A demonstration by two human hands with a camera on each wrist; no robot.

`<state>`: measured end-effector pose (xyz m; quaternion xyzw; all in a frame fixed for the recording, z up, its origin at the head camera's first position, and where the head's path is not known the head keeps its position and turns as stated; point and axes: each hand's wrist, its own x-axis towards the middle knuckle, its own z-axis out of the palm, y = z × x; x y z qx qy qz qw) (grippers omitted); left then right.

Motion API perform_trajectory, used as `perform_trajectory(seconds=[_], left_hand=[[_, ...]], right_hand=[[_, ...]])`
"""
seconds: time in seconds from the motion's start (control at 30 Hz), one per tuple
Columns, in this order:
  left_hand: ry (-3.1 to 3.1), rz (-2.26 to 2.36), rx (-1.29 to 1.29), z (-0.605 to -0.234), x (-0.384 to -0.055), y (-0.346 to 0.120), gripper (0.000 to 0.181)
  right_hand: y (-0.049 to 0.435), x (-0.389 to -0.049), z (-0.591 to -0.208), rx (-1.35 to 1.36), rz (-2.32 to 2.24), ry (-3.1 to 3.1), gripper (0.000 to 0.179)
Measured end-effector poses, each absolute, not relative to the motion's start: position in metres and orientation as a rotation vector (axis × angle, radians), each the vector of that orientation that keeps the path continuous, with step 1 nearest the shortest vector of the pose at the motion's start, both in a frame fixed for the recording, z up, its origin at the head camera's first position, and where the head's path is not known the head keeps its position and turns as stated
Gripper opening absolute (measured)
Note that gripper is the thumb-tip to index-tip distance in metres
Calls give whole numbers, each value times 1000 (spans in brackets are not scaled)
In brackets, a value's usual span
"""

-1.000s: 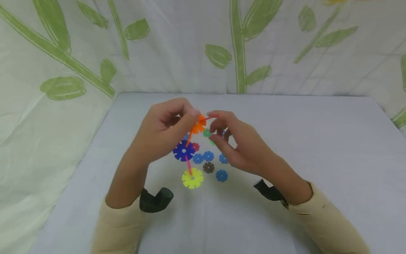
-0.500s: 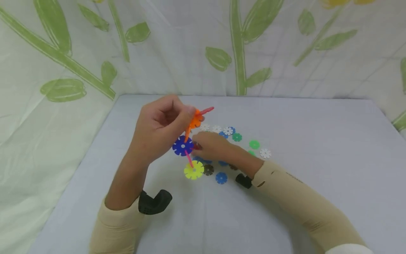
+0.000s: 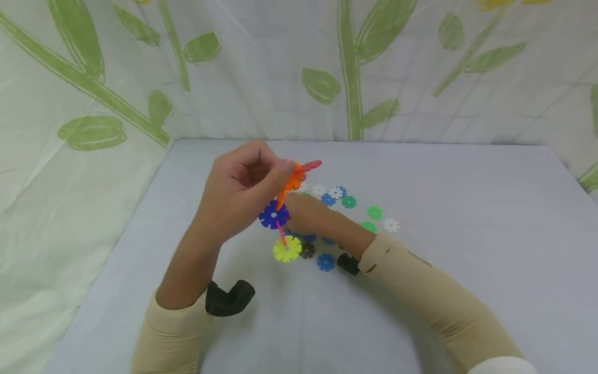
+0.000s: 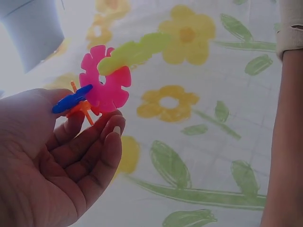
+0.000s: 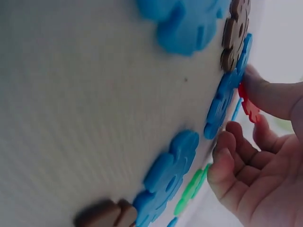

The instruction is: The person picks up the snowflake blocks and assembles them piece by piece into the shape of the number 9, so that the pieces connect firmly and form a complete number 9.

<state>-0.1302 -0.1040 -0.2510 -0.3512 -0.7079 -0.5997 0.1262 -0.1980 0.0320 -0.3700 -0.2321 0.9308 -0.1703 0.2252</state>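
Several thin, plastic-looking discs, round and notched along the rim like cogs, slot together at differing angles into a chain (image 3: 281, 198) held above the smooth, pale surface (image 3: 299, 322). An orange disc (image 3: 295, 179) sits near the top, with a slim reddish disc (image 3: 310, 165) jutting edge-on from it toward 2 o'clock; a dark blue disc (image 3: 268, 214) hangs at 7 o'clock, and a yellow disc (image 3: 287, 254) ends the string at 6 o'clock. The hands work close together: the left hand (image 3: 243, 192) pinches the orange disc, its other fingers loosely curled, while at 5 o'clock from that grip the right hand (image 3: 306, 214) is down at the surface, thumb and finger nearly closed on a red disc (image 5: 250, 106). Around it lie a white disc (image 3: 391, 219) at 3 o'clock, a blue disc (image 3: 325, 267) at 5 and a brown disc (image 3: 307, 255) at 6.
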Motion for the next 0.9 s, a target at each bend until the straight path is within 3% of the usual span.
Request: perform_trajectory(seconds=[0.13,0.3,0.67,0.9], left_hand=[[-2084,-1725,-1026,-252,-131,-103,9],[-2108,-1700,-1026,-254,-134,-102,4],[-2158,-1645,-976,-260,-139,-98,13],[-2203,-1555,-991,-262,-138,-95,18]], right_hand=[[35,-194,-368,-640,-563,2560,18],[48,-187,-357,-727,-763,2623,25],[106,-162,-304,-970,-1329,2613,10],[139,-138,-276,-1043,-1497,2717,13]])
